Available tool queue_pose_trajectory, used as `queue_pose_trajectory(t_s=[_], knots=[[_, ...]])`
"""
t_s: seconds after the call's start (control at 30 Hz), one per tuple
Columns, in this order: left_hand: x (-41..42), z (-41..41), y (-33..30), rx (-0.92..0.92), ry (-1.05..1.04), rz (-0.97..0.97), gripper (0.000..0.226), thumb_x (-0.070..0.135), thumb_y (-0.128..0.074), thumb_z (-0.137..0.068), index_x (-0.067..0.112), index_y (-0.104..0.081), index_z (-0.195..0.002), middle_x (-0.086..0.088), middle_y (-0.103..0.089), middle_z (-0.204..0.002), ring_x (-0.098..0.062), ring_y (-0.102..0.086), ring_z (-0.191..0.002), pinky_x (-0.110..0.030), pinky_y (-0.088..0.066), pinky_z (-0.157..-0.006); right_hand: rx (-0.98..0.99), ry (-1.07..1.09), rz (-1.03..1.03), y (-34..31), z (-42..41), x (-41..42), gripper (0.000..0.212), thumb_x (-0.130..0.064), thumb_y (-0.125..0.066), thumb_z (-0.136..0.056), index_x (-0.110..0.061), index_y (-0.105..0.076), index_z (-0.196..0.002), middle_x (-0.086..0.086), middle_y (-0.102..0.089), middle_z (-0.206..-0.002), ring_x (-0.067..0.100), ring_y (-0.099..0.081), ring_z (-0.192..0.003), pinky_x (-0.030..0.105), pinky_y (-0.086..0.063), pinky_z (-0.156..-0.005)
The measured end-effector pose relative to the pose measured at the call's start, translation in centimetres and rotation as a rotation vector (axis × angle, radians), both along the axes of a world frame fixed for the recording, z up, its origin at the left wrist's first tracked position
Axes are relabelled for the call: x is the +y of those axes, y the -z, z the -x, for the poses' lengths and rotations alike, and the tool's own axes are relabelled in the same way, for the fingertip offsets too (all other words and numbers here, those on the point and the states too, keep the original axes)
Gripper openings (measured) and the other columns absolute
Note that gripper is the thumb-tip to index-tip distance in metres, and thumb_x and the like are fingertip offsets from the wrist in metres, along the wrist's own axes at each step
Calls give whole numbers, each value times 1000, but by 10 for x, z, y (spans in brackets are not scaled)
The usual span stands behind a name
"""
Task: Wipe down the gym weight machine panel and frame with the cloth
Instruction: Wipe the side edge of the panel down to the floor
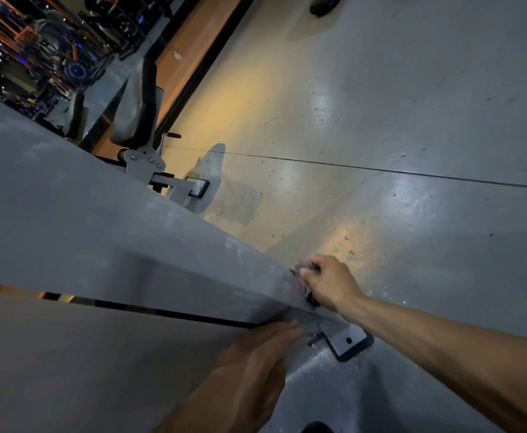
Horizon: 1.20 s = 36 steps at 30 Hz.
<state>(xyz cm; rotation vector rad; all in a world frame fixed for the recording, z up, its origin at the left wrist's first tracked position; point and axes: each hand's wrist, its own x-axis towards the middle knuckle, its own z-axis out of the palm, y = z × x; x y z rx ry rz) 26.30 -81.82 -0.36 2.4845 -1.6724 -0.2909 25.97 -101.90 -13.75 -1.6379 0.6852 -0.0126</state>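
The grey weight machine panel [84,220] fills the left of the head view, with a dark slot running across it. My right hand [331,284] grips a small purple-grey cloth [301,276] and holds it against the panel's lower corner edge, near the floor. My left hand [256,360] lies flat on the panel just below the slot, fingers straight and pointing at the corner. The frame's grey foot plate [348,340] with a bolt hole sits on the floor right under both hands.
Grey concrete floor [381,120] spreads to the right, with white dust beside the foot plate. A padded seat [137,104] on a bracket stands beyond the panel, next to an orange floor strip [193,48]. More gym machines [53,42] stand at the far left.
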Motion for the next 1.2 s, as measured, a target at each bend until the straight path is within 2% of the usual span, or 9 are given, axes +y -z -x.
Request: queue_pose_trajectory(t_s=[0.03,0.2,0.37,0.5,0.77,0.87,1.0,1.1,1.2], knots=[[0,0,0,-4,-1,5,49,29,-57,-93,32,-57,-142,16,-53,-150,-2,-52,-135,-22,-43,-108,-42,8,-14,-10,-2,-1,38,-20,-59,-102,-26,-50,-65,-14,-53,-67,1,-50,-64,11,-35,-53],[-9,1,-4,-22,49,53,47,24,-58,-89,25,-61,-136,10,-60,-143,-3,-56,-130,-17,-41,-109,-271,27,-73,-44,-6,-4,40,-24,-61,-101,-19,-46,-64,-11,-44,-56,2,-41,-53,15,-32,-50],[-22,7,-4,-110,95,3,40,29,-56,-86,28,-73,-122,15,-66,-135,-2,-62,-124,-24,-55,-91,-131,-64,2,-24,-4,-14,38,-26,-63,-101,-28,-46,-66,-19,-56,-68,7,-55,-72,19,-36,-57],[-24,7,-6,-142,170,-40,37,31,-57,-85,27,-77,-116,14,-68,-132,-1,-59,-127,-21,-48,-103,3,-59,-55,-16,-3,-12,32,-23,-64,-97,-25,-55,-67,-6,-65,-80,18,-63,-83,27,-41,-62],[-23,3,-5,-120,168,-89,39,34,-55,-84,30,-77,-116,16,-68,-131,-2,-59,-128,-18,-43,-107,-321,-34,-97,-81,-6,-11,34,-24,-64,-98,-18,-51,-67,-3,-60,-73,10,-49,-63,27,-37,-60],[-26,2,-2,-111,169,-66,37,33,-57,-84,29,-78,-114,16,-70,-128,-2,-60,-126,-19,-44,-106,-203,-75,-52,-56,-2,-15,40,-24,-63,-99,-19,-44,-65,1,-63,-75,20,-56,-72,28,-38,-60],[-27,3,1,-100,184,-39,34,31,-57,-84,28,-79,-111,14,-71,-125,-3,-63,-122,-23,-49,-101,-30,-76,-109,-30,2,-15,31,-21,-64,-99,-25,-56,-70,-9,-61,-76,16,-60,-82,23,-40,-59],[-29,3,-2,-110,182,-44,35,32,-56,-84,29,-79,-111,15,-71,-124,-2,-63,-122,-21,-49,-100,-160,-66,-157,-57,-7,-15,36,-20,-66,-98,-26,-56,-63,-16,-57,-64,6,-56,-67,23,-40,-60],[-28,6,-4,-105,160,-59,37,31,-57,-83,32,-78,-113,17,-69,-128,-1,-62,-123,-19,-48,-102,-330,-89,-259,-93,-22,-19,44,-18,-66,-96,-26,-59,-53,-13,-55,-51,14,-61,-59,33,-51,-64]])
